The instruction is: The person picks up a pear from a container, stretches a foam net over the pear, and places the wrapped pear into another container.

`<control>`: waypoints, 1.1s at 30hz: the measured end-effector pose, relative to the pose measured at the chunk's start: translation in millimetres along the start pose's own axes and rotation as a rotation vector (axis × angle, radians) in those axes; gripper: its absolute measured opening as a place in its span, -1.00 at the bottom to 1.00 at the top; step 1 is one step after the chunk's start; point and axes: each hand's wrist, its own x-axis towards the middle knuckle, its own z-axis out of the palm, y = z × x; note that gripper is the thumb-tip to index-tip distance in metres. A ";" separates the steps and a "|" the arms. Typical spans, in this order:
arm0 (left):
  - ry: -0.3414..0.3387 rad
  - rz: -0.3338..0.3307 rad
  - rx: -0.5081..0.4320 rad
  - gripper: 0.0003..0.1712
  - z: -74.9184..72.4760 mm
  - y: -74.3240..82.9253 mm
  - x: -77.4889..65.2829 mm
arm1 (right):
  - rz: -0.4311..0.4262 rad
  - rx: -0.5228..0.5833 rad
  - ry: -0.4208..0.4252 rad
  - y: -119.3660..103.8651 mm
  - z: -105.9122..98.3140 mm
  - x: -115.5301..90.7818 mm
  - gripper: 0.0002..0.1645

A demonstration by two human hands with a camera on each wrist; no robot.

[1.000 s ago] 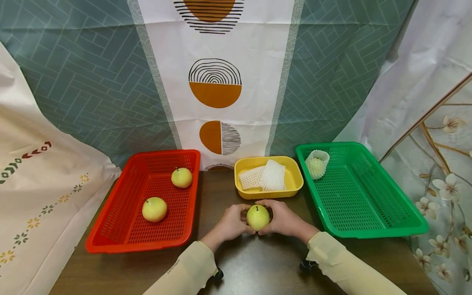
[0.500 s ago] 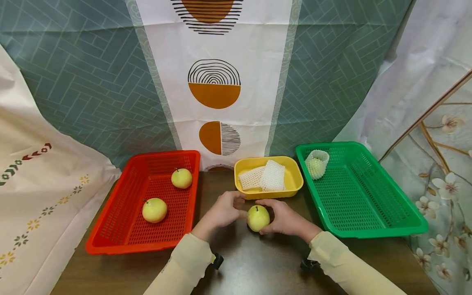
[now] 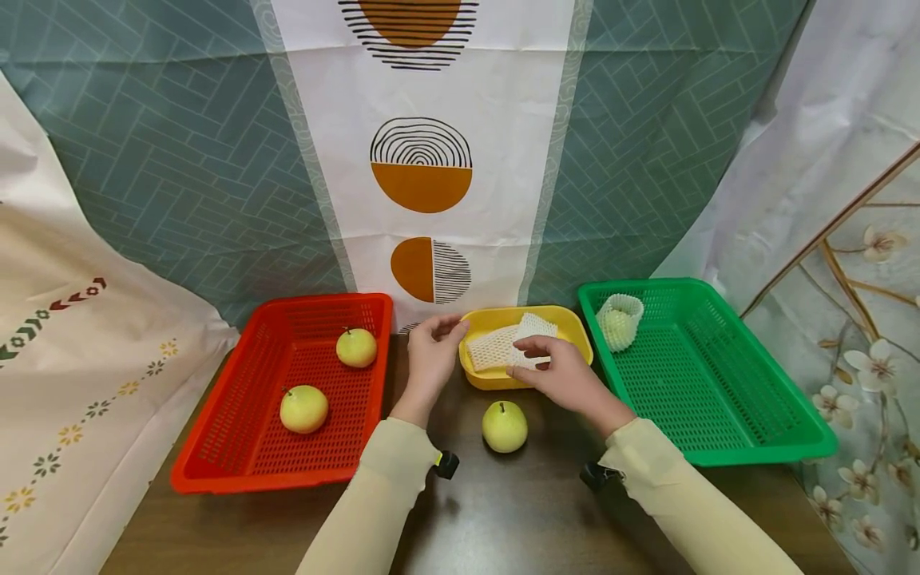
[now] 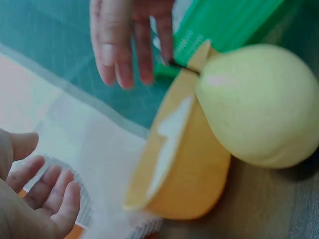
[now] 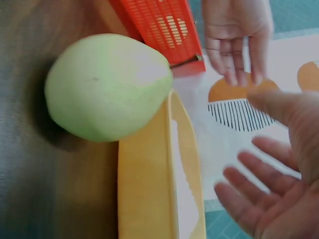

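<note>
A yellow-green pear (image 3: 505,426) stands upright on the table in front of the small yellow tray (image 3: 476,382), untouched by either hand. White foam net sleeves (image 3: 494,350) lie in that tray. My left hand (image 3: 435,351) hovers at the tray's left end, fingers loosely bent with nothing in them. Over the tray's right side is my right hand (image 3: 561,374), its fingertips overlapping the foam nets in the head view. In the right wrist view, the fingers (image 5: 254,174) are spread and hold nothing. The left wrist view shows the pear (image 4: 259,104) beside the tray (image 4: 194,174).
At left, a red basket (image 3: 338,471) holds two yellow pears (image 3: 356,347). On the right, a green basket (image 3: 719,383) contains one pear in a foam net (image 3: 620,323). A patterned cloth (image 3: 446,96) hangs behind the brown table (image 3: 503,519).
Both hands have come away from the pear, first the left, then the right. They have moved forward to the yellow tray, while the pear stays on the table.
</note>
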 end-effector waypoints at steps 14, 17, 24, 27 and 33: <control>0.153 -0.204 0.020 -0.82 14.1 -65.7 22.0 | 0.234 -0.330 0.148 28.7 3.8 40.1 -0.17; 0.120 -0.220 -0.011 -0.83 14.1 -71.9 23.1 | 0.310 -0.385 0.107 29.5 5.1 45.2 -0.10; 0.064 -0.257 -0.066 -0.78 16.3 -80.4 23.4 | 0.437 -0.422 0.021 34.4 14.6 53.7 -0.18; 0.063 -0.253 -0.080 -0.79 16.8 -82.5 24.3 | 0.446 -0.426 0.014 37.2 17.9 56.5 -0.13; 0.050 -0.231 -0.116 -0.78 16.5 -87.9 24.6 | 0.445 -0.446 -0.010 40.1 21.3 60.8 -0.11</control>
